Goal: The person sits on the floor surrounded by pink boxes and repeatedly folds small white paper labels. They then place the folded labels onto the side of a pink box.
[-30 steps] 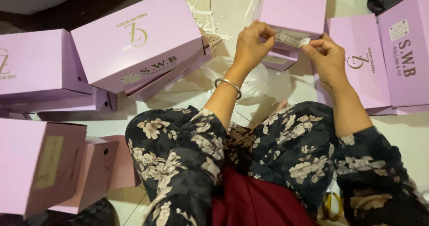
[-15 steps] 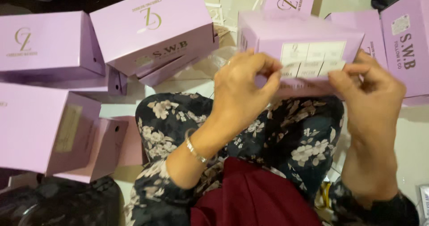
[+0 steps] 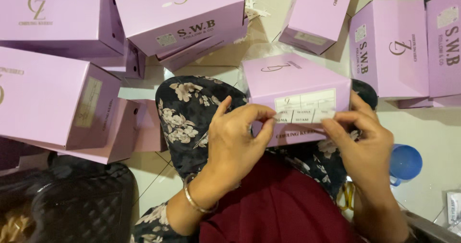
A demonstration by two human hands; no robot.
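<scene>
2 hands on lilac box; more boxes around

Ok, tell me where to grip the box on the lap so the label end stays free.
Probably by its two long side walls, reaching over the lid. The box rests on the knees with its label end facing the person, where the left hand and right hand pinch a strip.
</scene>
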